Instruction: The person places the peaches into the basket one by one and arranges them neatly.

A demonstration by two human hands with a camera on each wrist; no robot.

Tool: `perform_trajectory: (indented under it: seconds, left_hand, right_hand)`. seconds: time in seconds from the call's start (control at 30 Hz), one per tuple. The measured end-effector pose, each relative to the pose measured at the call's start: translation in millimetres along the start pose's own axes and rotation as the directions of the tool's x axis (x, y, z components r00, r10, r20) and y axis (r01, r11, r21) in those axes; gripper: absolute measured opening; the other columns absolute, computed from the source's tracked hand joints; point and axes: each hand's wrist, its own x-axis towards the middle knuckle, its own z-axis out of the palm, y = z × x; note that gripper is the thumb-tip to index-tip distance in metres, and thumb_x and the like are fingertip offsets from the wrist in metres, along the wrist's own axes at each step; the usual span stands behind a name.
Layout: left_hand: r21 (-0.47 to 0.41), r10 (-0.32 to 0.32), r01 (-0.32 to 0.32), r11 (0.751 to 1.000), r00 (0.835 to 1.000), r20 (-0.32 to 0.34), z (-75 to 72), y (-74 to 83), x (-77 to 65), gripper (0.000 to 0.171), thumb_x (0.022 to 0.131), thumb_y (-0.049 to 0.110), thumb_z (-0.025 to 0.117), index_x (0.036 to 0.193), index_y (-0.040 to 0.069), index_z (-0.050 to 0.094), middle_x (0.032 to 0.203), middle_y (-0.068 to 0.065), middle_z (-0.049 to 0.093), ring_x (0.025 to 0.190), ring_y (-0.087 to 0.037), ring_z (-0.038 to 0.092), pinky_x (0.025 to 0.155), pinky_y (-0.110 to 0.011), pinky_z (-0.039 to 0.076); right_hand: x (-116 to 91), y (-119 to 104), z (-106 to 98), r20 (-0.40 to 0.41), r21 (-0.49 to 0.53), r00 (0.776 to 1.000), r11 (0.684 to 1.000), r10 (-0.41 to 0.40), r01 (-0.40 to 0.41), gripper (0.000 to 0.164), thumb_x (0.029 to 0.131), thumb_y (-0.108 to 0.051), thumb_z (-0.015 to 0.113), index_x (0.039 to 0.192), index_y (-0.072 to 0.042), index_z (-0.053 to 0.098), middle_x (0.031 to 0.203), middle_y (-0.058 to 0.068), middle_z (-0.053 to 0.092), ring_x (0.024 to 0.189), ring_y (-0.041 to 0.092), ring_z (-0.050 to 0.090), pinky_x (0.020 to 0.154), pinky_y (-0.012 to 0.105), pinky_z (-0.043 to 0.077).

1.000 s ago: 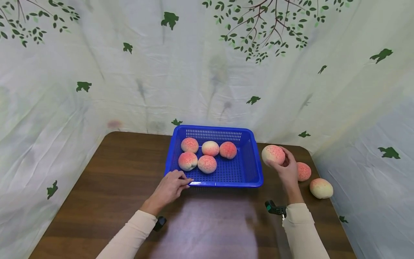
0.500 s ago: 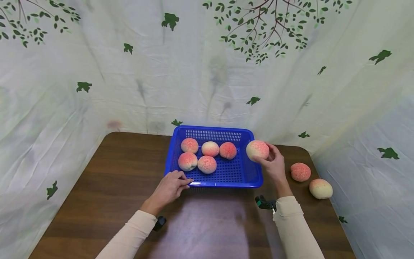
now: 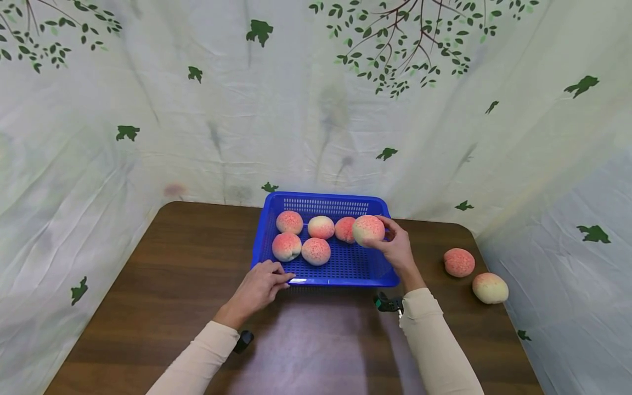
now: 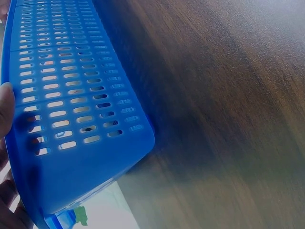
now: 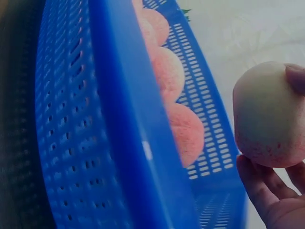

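Note:
My right hand (image 3: 398, 249) grips a pale, pink-flushed peach (image 3: 368, 229) over the right side of a blue plastic basket (image 3: 345, 282). In the right wrist view, thumb and fingers wrap the held peach (image 5: 267, 114), raised near the rim. My left hand (image 3: 266, 282) pinches the basket's front rim by its left corner; the left wrist view has the thumb (image 4: 5, 109) against the slotted wall (image 4: 95, 164). Several peaches sit inside, among them a speckled one (image 3: 316, 251) and a redder one (image 3: 344, 230) partly hidden behind the held peach.
Two more peaches lie on the brown wooden table (image 3: 197, 263) at the right, one red (image 3: 459, 262) and one pale yellow (image 3: 490, 288) close to the table's right edge. A white curtain (image 3: 296, 109) with leaf prints hangs directly behind the table.
My right hand has carried its peach leftward from beside the basket to over its inside. The red peach on the table has come into full view. My left hand has stayed put.

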Motion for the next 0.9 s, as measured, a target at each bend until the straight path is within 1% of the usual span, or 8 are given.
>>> perform_trajectory:
  seconds: [0.07, 0.2, 0.33, 0.47, 0.63, 0.7, 0.8, 0.9]
  left_hand:
    - [-0.001, -0.004, 0.004, 1.000, 1.000, 0.006, -0.2, 0.0, 0.2, 0.025, 0.073, 0.011, 0.082, 0.098, 0.013, 0.079, 0.079, 0.004, 0.060, 0.067, -0.013, 0.046, 0.059, -0.025, 0.035]
    - [0.000, -0.008, 0.008, 1.000, 1.000, 0.019, -0.8, -0.6, 0.3, 0.025, 0.074, 0.011, 0.082, 0.099, 0.013, 0.078, 0.079, 0.004, 0.061, 0.067, -0.014, 0.047, 0.060, -0.026, 0.035]
    - [0.001, 0.000, 0.000, 1.000, 1.000, 0.018, -1.8, -1.1, 0.7, 0.024, 0.075, 0.011, 0.082, 0.099, 0.013, 0.079, 0.078, 0.003, 0.061, 0.067, -0.015, 0.047, 0.059, -0.028, 0.036]
    - [0.003, 0.000, 0.000, 1.000, 1.000, 0.024, -2.3, -1.2, 1.0, 0.023, 0.076, 0.012, 0.081, 0.098, 0.013, 0.079, 0.079, 0.003, 0.060, 0.067, -0.015, 0.047, 0.060, -0.027, 0.036]
    - [0.009, -0.012, 0.012, 1.000, 0.999, 0.053, -2.4, -0.4, -0.4, 0.022, 0.078, 0.013, 0.079, 0.100, 0.013, 0.078, 0.080, 0.003, 0.060, 0.068, -0.014, 0.047, 0.061, -0.026, 0.036]
    - [0.009, -0.012, 0.011, 1.000, 0.999, 0.052, -2.1, -0.2, -0.8, 0.022, 0.078, 0.013, 0.079, 0.100, 0.013, 0.078, 0.079, 0.003, 0.060, 0.068, -0.014, 0.047, 0.061, -0.026, 0.036]
    - [0.012, -0.008, 0.008, 1.000, 0.999, 0.043, -1.7, -0.2, -0.7, 0.022, 0.078, 0.013, 0.080, 0.100, 0.013, 0.078, 0.079, 0.004, 0.060, 0.068, -0.014, 0.047, 0.061, -0.027, 0.036]
    - [0.017, 0.002, -0.003, 1.000, 1.000, 0.030, -1.1, -0.5, 0.0, 0.022, 0.077, 0.013, 0.080, 0.099, 0.014, 0.079, 0.079, 0.004, 0.060, 0.067, -0.014, 0.047, 0.061, -0.027, 0.037]
  right_hand:
    - [2, 1, 5, 0.016, 0.004, 1.000, 1.000, 0.009, -0.009, 0.068, 0.077, -0.008, 0.081, 0.137, -0.006, 0.050, 0.132, 0.015, 0.054, 0.111, 0.028, 0.053, 0.093, 0.034, 0.045]
    - [6, 3, 14, 0.048, -0.016, 0.997, 0.998, 0.058, -0.057, 0.069, 0.077, -0.012, 0.082, 0.137, -0.006, 0.049, 0.134, 0.014, 0.052, 0.114, 0.030, 0.053, 0.099, 0.044, 0.042]
    - [11, 5, 23, 0.066, -0.050, 0.992, 0.993, 0.110, -0.107, 0.070, 0.076, -0.015, 0.083, 0.137, -0.008, 0.049, 0.135, 0.014, 0.050, 0.113, 0.033, 0.052, 0.099, 0.048, 0.040]
    - [15, 11, 29, 0.083, -0.074, 0.986, 0.987, 0.146, -0.140, 0.070, 0.075, -0.016, 0.083, 0.136, -0.009, 0.051, 0.134, 0.014, 0.052, 0.110, 0.033, 0.053, 0.097, 0.047, 0.041]
    - [17, 19, 37, 0.113, -0.108, 0.979, 0.982, 0.170, -0.158, 0.069, 0.075, -0.013, 0.083, 0.136, -0.006, 0.052, 0.132, 0.016, 0.054, 0.104, 0.032, 0.057, 0.092, 0.044, 0.047]
    - [17, 22, 41, 0.123, -0.117, 0.976, 0.980, 0.178, -0.164, 0.069, 0.074, -0.010, 0.083, 0.135, -0.004, 0.052, 0.133, 0.017, 0.054, 0.104, 0.032, 0.058, 0.091, 0.044, 0.048]
    - [16, 26, 45, 0.125, -0.126, 0.971, 0.975, 0.202, -0.186, 0.069, 0.073, -0.006, 0.082, 0.136, -0.003, 0.051, 0.134, 0.019, 0.052, 0.103, 0.032, 0.059, 0.086, 0.040, 0.051]
    - [16, 28, 47, 0.115, -0.135, 0.964, 0.965, 0.239, -0.223, 0.071, 0.073, -0.004, 0.081, 0.137, -0.003, 0.051, 0.135, 0.019, 0.051, 0.103, 0.032, 0.058, 0.084, 0.040, 0.052]
